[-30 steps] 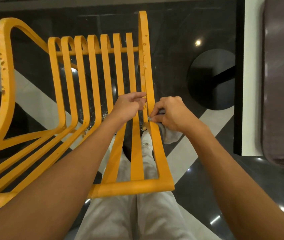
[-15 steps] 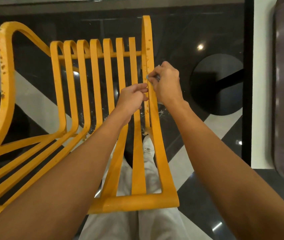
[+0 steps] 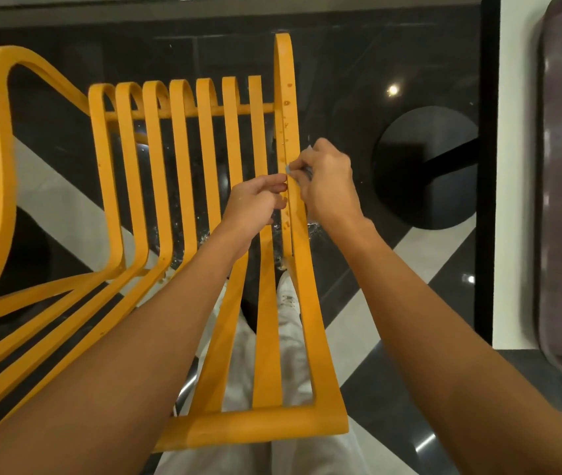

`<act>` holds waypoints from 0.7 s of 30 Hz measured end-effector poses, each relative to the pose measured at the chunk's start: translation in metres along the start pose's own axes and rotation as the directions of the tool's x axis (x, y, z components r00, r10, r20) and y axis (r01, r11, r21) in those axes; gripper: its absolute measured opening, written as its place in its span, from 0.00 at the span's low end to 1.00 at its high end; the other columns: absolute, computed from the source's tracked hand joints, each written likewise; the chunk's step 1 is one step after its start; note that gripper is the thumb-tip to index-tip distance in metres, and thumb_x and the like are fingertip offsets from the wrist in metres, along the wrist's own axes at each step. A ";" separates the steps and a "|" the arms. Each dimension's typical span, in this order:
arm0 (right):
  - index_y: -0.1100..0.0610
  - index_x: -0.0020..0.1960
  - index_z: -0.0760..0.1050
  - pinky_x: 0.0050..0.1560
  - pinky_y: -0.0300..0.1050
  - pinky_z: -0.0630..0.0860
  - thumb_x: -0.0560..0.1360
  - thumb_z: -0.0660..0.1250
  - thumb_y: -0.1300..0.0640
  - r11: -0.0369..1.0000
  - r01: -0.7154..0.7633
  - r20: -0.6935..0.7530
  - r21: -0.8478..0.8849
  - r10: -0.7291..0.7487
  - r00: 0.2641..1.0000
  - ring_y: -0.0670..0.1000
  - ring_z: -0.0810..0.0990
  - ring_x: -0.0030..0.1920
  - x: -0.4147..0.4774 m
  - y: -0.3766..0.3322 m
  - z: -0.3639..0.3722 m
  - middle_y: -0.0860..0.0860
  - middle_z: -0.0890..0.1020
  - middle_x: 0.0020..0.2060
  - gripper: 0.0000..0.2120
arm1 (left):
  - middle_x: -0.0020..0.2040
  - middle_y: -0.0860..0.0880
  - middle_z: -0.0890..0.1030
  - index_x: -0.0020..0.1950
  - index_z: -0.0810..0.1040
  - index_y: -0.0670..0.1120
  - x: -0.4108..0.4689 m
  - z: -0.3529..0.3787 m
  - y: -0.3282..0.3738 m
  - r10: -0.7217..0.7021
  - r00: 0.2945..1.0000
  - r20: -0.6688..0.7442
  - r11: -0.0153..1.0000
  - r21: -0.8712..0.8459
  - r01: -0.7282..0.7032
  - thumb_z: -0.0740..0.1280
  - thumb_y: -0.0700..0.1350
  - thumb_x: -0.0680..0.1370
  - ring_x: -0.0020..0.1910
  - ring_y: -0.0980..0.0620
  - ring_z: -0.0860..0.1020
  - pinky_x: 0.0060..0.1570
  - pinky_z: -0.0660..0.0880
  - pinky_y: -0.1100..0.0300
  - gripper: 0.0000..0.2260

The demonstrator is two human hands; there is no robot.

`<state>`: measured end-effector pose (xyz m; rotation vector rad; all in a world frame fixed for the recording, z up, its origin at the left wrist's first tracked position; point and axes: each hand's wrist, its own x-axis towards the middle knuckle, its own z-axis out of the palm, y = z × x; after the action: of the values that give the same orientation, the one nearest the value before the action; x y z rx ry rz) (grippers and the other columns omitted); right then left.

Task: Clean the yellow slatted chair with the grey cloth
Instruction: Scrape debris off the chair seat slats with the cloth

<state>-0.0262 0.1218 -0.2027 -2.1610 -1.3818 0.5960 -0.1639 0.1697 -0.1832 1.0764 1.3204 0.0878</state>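
At centre frame, on the right-hand side rail of the yellow slatted chair, both my hands work the same short stretch. My right hand is curled shut around the grey cloth, of which only a small pale corner shows at my fingertips; the rest is bunched out of sight behind my palm. The cloth presses against the outer rail, about mid-height in the frame, just below the brown specks that dot the rail further up.

My left hand sits just beside it, on the inner side of that rail, thumb and forefinger pinched together against the rail's edge. Whether they nip the rail itself or only rest on it, I cannot tell.

Change noted: a second ago my right hand was lower on the rail with more cloth hanging loose under it; half a second ago it had run up higher toward the top of the frame. Now it sits between those two positions, so I read this as a back-and-forth stroke along one rail, currently on the return. The left hand has barely shifted, steadying.

Judgement: this rail is under way but not finished; specks are visible above my hand and a few below it. The long curved frame at the left of the frame also shows brown spots, and the middle slats look untouched by this pass. Most of the chair is likely still ahead.
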 end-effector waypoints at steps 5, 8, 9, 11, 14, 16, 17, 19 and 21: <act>0.60 0.49 0.85 0.48 0.50 0.83 0.80 0.72 0.61 1.000 0.026 -0.019 -0.005 -0.026 0.999 0.49 0.80 0.47 0.015 0.003 0.000 0.51 0.78 0.48 0.04 | 0.59 0.58 0.84 0.69 0.81 0.53 0.001 -0.001 -0.002 -0.007 1.000 -0.005 1.000 -0.005 0.007 0.67 0.35 0.80 0.61 0.52 0.82 0.52 0.77 0.55 0.21; 0.59 0.49 0.85 0.48 0.50 0.84 0.80 0.72 0.61 1.000 0.018 -0.076 -0.017 -0.019 0.997 0.49 0.80 0.47 0.042 0.002 0.008 0.51 0.78 0.49 0.04 | 0.60 0.57 0.84 0.70 0.81 0.53 0.002 -0.001 -0.002 0.003 1.000 -0.010 1.000 -0.004 -0.003 0.67 0.35 0.80 0.62 0.53 0.82 0.50 0.76 0.56 0.21; 0.59 0.49 0.85 0.48 0.50 0.84 0.80 0.72 0.61 0.999 0.020 -0.080 -0.025 -0.022 0.997 0.49 0.80 0.47 0.044 0.001 0.009 0.51 0.78 0.49 0.04 | 0.61 0.57 0.84 0.70 0.81 0.53 0.002 -0.001 -0.001 0.011 1.000 -0.014 1.000 -0.006 -0.011 0.67 0.35 0.80 0.62 0.53 0.81 0.51 0.76 0.56 0.21; 0.59 0.50 0.85 0.48 0.51 0.83 0.80 0.71 0.60 0.999 0.031 -0.067 -0.041 -0.034 0.997 0.49 0.81 0.48 0.034 0.002 0.009 0.52 0.78 0.49 0.04 | 0.61 0.57 0.84 0.70 0.80 0.53 0.004 -0.001 0.000 0.025 0.999 -0.021 1.000 -0.012 -0.025 0.67 0.36 0.80 0.62 0.53 0.81 0.52 0.77 0.56 0.21; 0.59 0.50 0.85 0.47 0.51 0.83 0.80 0.71 0.60 0.997 0.065 -0.029 -0.034 -0.066 0.997 0.49 0.80 0.47 0.010 0.005 0.005 0.52 0.78 0.48 0.04 | 0.61 0.58 0.83 0.72 0.79 0.53 0.006 -0.001 0.001 0.029 0.999 -0.031 0.999 -0.022 -0.030 0.67 0.36 0.81 0.60 0.54 0.82 0.54 0.78 0.55 0.22; 0.59 0.50 0.85 0.47 0.50 0.83 0.80 0.71 0.60 0.997 0.071 -0.024 -0.035 -0.072 0.997 0.49 0.80 0.47 0.011 0.006 0.004 0.52 0.78 0.48 0.04 | 0.61 0.58 0.83 0.72 0.79 0.53 0.007 -0.001 0.001 0.027 0.999 -0.032 0.999 -0.024 -0.028 0.68 0.37 0.81 0.60 0.55 0.82 0.55 0.78 0.54 0.22; 0.59 0.50 0.85 0.48 0.50 0.83 0.80 0.71 0.60 0.997 0.062 -0.036 -0.035 -0.064 0.997 0.49 0.80 0.47 0.019 0.006 0.004 0.52 0.78 0.48 0.04 | 0.61 0.58 0.83 0.72 0.79 0.53 0.008 0.000 0.002 0.030 0.999 -0.030 0.999 -0.021 -0.031 0.68 0.37 0.80 0.60 0.55 0.81 0.55 0.78 0.55 0.22; 0.58 0.49 0.85 0.47 0.50 0.83 0.80 0.72 0.60 0.998 0.047 -0.068 -0.033 -0.049 0.996 0.48 0.80 0.47 0.039 0.004 0.006 0.51 0.78 0.49 0.03 | 0.61 0.57 0.83 0.73 0.78 0.53 0.009 0.002 0.001 0.037 0.999 -0.034 0.999 -0.010 -0.037 0.69 0.37 0.80 0.60 0.57 0.80 0.56 0.77 0.57 0.22; 0.58 0.49 0.85 0.47 0.51 0.83 0.80 0.72 0.60 0.999 0.032 -0.090 -0.026 -0.034 0.995 0.47 0.79 0.47 0.055 0.003 0.008 0.49 0.77 0.48 0.03 | 0.60 0.57 0.83 0.72 0.78 0.53 0.011 0.004 0.000 0.053 0.998 -0.045 0.999 0.013 -0.053 0.69 0.38 0.80 0.59 0.59 0.79 0.57 0.77 0.56 0.22</act>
<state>-0.0079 0.1722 -0.2158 -2.1522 -1.3805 0.4656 -0.1571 0.1745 -0.1919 1.1249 1.3342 0.1448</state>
